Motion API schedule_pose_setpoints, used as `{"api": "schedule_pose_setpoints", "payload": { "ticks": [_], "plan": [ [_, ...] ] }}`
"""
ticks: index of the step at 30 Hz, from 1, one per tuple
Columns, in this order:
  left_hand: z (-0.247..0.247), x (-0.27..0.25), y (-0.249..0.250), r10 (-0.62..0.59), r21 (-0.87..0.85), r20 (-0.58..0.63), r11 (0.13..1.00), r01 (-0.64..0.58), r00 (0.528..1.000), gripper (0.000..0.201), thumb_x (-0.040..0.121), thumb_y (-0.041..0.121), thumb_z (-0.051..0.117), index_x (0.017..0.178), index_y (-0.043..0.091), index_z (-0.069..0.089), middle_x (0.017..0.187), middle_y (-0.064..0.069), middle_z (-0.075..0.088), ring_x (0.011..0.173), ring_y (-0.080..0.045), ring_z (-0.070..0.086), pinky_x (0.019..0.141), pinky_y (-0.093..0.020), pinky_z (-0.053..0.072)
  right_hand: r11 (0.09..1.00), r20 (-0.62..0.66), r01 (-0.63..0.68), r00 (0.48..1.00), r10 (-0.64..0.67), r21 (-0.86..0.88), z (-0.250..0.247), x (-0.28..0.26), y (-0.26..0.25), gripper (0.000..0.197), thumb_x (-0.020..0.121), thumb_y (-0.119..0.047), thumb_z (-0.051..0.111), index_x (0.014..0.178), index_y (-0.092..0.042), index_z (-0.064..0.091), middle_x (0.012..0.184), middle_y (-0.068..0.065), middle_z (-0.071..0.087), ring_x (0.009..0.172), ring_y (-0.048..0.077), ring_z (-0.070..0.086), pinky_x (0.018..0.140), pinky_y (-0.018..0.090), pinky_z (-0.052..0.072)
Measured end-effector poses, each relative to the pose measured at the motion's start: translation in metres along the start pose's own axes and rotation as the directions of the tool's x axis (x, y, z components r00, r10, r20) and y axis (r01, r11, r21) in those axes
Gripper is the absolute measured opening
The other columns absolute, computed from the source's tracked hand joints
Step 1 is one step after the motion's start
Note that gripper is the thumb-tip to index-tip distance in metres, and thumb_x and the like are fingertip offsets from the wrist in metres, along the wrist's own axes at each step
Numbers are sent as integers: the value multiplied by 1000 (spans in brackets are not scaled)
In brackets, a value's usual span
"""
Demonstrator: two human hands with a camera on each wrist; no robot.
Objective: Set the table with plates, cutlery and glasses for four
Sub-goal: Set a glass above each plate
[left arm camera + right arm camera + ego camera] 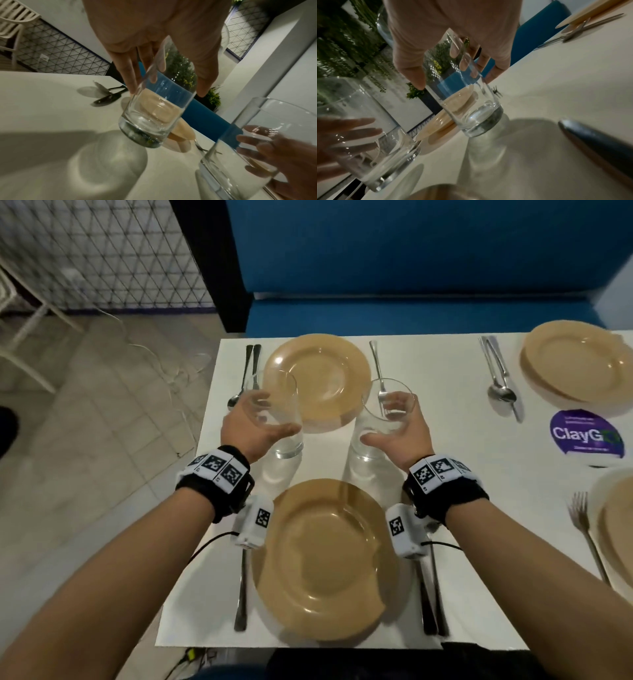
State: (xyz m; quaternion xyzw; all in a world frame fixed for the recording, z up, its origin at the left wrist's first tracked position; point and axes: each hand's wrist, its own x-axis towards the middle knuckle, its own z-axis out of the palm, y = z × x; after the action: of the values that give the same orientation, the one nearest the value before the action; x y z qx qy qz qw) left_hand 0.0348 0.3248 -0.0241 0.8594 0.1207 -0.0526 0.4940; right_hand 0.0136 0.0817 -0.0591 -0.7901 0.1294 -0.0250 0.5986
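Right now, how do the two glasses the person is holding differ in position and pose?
The left glass, gripped by the left hand, overlaps the far plate's left edge in the head view; the right glass, gripped by the right hand, is at that plate's right, over a fork. The left glass leans more; the right stands nearly upright. Both are clear, empty tumblers, between the far and near plate.

The head view looks steeply down over the table, while both wrist views sit low and close, sharing the two glasses between them.
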Motion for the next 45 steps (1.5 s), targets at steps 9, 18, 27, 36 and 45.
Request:
{"api": "schedule_pose_setpoints", "payload": {
  "ticks": [9,18,27,36,45],
  "plan": [
    [-10,20,-18,-14,-3,-12,1000,14,1000,72,58,23,90,119,27,52,113,14,56,103,-6,53,87,-17,39,1000,-49,-15,999,15,2,15,-7,-1,72,60,-3,79,123,-20,47,114,-7,52,103,12,52,79,13,43],
    [-10,22,-21,23,-47,-3,999,-24,1000,84,60,20,89,131,23,44,120,8,54,107,-10,52,91,-21,40,999,0,-23,1000,23,-22,11,-7,-1,77,61,-8,83,127,-22,45,118,-7,53,109,14,52,83,13,41],
    [-10,22,-26,11,-38,-33,999,-12,999,73,59,24,89,122,25,52,120,4,59,105,-14,56,92,-24,44,994,51,-5,999,10,-109,0,-31,6,72,61,-9,83,119,-26,43,117,-7,56,107,14,56,82,15,43],
    [-8,21,-22,32,22,-27,999,-31,999,75,61,27,88,125,24,49,118,5,60,104,-14,56,92,-25,44,990,62,-18,998,27,-143,-15,-49,8,70,61,-8,83,115,-30,43,116,-2,56,102,13,54,82,21,44],
    [-9,21,-23,28,28,-37,999,-27,999,77,60,30,88,126,25,49,118,4,60,107,-14,56,94,-26,44,997,53,-33,998,37,-72,-18,-54,7,74,62,-6,84,119,-32,44,119,-4,51,100,8,52,65,5,44]
  ]
}}
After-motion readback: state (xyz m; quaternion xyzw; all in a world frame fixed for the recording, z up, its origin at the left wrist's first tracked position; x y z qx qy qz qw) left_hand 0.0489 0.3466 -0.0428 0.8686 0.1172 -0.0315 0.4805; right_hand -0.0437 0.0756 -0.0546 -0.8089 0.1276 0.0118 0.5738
